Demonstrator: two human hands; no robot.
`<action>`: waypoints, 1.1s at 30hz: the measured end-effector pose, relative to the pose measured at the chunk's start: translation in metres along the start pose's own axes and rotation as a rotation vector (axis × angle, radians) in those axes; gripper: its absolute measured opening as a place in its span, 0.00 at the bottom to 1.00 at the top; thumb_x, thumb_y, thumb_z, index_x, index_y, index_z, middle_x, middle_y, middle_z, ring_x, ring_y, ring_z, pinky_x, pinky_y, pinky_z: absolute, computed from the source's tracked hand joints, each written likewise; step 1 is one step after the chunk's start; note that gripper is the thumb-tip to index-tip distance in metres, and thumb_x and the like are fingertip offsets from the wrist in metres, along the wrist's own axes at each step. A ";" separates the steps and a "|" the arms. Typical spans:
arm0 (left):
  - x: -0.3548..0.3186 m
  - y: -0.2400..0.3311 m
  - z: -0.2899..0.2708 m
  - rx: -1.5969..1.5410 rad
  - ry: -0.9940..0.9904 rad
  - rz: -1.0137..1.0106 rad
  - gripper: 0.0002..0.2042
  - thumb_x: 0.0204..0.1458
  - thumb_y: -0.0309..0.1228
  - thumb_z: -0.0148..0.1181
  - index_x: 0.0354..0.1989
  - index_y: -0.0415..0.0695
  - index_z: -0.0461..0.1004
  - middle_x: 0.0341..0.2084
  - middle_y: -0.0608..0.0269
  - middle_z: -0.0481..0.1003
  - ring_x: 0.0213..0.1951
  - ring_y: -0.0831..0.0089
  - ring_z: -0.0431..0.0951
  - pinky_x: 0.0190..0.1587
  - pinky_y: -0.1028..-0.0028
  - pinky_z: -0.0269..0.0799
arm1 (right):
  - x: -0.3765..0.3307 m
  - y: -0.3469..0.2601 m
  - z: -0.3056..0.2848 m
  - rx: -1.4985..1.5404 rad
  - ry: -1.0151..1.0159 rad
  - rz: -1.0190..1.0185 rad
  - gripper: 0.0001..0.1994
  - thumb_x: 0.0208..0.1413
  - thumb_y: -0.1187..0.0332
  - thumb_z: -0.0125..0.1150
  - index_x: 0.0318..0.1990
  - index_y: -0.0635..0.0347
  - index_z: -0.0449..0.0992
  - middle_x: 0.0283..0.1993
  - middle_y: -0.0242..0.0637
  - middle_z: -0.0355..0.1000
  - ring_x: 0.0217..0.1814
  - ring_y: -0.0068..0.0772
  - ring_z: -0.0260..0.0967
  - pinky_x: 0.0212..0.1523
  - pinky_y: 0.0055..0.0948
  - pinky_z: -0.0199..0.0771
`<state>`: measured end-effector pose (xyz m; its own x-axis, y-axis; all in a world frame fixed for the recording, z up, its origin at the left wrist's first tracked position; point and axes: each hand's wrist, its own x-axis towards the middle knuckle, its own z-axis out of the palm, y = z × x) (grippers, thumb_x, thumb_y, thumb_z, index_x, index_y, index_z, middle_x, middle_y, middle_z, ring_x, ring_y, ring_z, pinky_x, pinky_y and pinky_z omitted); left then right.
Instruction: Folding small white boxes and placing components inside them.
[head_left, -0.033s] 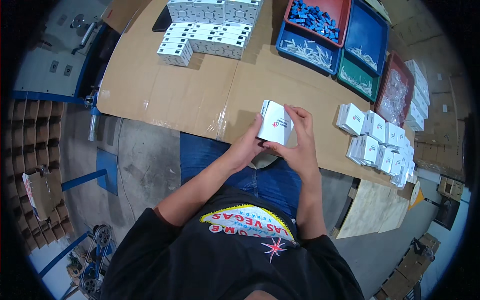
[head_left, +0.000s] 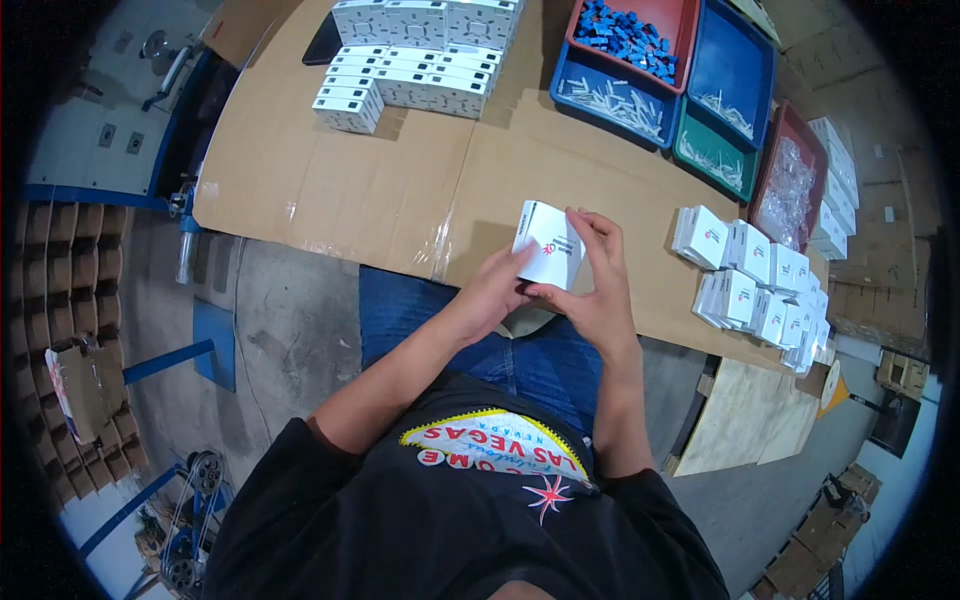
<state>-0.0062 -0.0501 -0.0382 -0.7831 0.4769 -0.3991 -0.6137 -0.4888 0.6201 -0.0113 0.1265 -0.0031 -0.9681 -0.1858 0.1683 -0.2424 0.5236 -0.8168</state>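
Both hands on one small white box (head_left: 549, 246), held just above the near edge of the cardboard-covered table (head_left: 330, 190), over the person's lap. Left hand (head_left: 497, 283) grips the box from below/left, fingers closed on its lower edge. Right hand (head_left: 598, 290) closed on the right side, thumb under, fingers (head_left: 597, 228) wrapped over the top-right corner. Box is tilted, printed face w/ small red mark toward camera. Can't tell if a flap is open. Right of the hands, near table edge: cluster of same-type white boxes (head_left: 755, 285), loosely stacked, some upright, some leaning. Far side of table, left-centre: neat stacked rows of white cartons (head_left: 415, 60), well apart from the hands. Top right: bins side by side – red bin (head_left: 672, 14) w/ blue parts (head_left: 622, 32), blue bin (head_left: 577, 84) w/ pale thin pieces, second blue bin (head_left: 735, 50), green bin (head_left: 700, 160), another red bin (head_left: 768, 170) w/ clear bagged bits. Dark phone-like slab (head_left: 322, 40) just left of the cartons. Person seated, jeans, black printed shirt. Grey floor, blue frame (head_left: 165, 360) at left.
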 end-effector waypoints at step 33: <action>-0.011 0.028 -0.036 0.103 -0.081 0.183 0.35 0.53 0.35 0.72 0.67 0.40 0.62 0.58 0.54 0.73 0.61 0.59 0.74 0.65 0.59 0.69 | -0.019 -0.044 0.015 0.312 0.207 0.061 0.20 0.57 0.76 0.69 0.56 0.70 0.76 0.45 0.49 0.81 0.46 0.35 0.82 0.43 0.31 0.84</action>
<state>-0.0182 -0.0949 -0.0406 -0.8671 0.4465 -0.2210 -0.4457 -0.4969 0.7446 0.0183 0.0943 0.0212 -0.9803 0.0268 0.1957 -0.1834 0.2442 -0.9522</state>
